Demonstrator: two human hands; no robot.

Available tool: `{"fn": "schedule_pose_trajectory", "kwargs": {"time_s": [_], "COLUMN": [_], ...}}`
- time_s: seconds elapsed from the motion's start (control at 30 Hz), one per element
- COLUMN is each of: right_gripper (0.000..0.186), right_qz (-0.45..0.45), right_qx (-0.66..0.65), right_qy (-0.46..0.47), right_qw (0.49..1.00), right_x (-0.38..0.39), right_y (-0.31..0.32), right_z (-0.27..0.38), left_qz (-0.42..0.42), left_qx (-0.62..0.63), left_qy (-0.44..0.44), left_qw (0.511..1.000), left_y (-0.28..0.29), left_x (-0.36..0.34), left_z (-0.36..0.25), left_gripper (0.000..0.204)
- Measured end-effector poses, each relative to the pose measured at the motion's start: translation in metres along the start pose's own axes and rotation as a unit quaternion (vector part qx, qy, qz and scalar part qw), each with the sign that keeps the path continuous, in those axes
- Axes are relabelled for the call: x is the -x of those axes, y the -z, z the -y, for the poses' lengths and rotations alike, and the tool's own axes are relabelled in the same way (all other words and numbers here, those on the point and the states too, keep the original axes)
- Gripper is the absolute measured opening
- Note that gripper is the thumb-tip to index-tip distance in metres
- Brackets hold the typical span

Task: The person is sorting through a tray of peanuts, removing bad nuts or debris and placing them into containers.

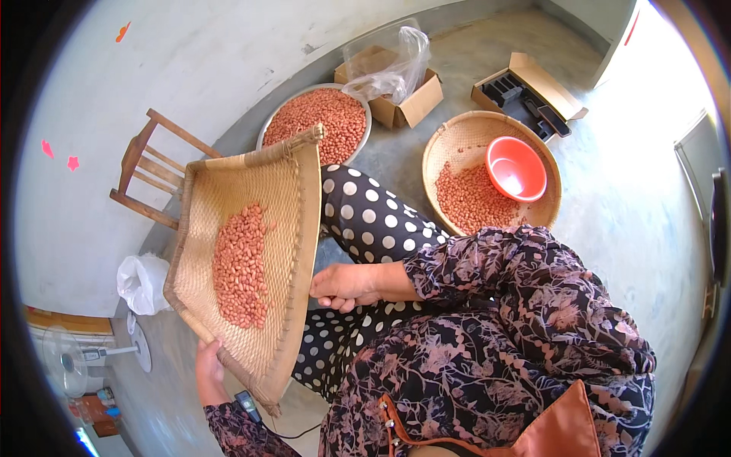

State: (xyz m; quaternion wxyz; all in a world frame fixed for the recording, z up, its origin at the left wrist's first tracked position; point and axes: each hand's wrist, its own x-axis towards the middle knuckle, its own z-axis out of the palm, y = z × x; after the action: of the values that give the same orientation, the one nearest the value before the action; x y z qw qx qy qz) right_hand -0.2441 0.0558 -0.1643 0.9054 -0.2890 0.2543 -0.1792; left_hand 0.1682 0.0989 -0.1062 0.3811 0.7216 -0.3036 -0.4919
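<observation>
A woven bamboo winnowing basket (pixel 285 221) is held tilted over my lap, its raised rim to the far left. Reddish-skinned peanuts (pixel 240 270) lie heaped along its middle. My left hand (pixel 209 364) grips the rim at the lower left, thumb showing on top and most fingers hidden beneath. At the rim's right edge, my right hand (pixel 344 286) is closed, fingers curled around it. A round shallow basket (pixel 436 164) to the far right carries more peanuts and a red plastic bowl (pixel 512 164). Behind the winnowing basket stands a metal basin (pixel 368 126) full of peanuts.
A wooden chair (pixel 141 171) stands by the wall. Beyond the basin is a cardboard box (pixel 419 99) with clear plastic over it. Another opened box (pixel 544 84) holds black parts. A white plastic bag (pixel 142 283) and a fan (pixel 65 362) are on the left.
</observation>
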Motion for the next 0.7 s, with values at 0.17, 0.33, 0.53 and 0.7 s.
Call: {"fn": "schedule_pose_trajectory", "kwargs": {"time_s": [0.17,0.33,0.53,0.7], "right_gripper": [0.011,0.019,0.013,0.032], "right_qz": [0.021,0.016,0.076,-0.002], "right_qx": [-0.03,-0.035,-0.04,-0.232], "right_qy": [-0.025,-0.035,-0.092,0.055], "right_qw": [0.999,0.999,0.992,0.971], "right_x": [-0.005,0.006,0.011,0.053], "right_y": [0.008,0.001,0.027,0.077], "right_z": [-0.004,0.0,0.009,0.062], "left_qz": [-0.002,0.001,-0.01,-0.006], "left_qx": [-0.023,-0.026,-0.045,-0.057], "left_qy": [-0.001,-0.002,0.022,0.031], "left_qw": [1.0,1.0,0.999,0.998], "left_y": [-0.004,-0.008,-0.009,-0.007], "left_x": [0.009,0.021,0.029,0.027], "left_z": [-0.007,-0.013,-0.014,-0.003], "left_gripper": [0.042,0.046,0.053,0.056]}}
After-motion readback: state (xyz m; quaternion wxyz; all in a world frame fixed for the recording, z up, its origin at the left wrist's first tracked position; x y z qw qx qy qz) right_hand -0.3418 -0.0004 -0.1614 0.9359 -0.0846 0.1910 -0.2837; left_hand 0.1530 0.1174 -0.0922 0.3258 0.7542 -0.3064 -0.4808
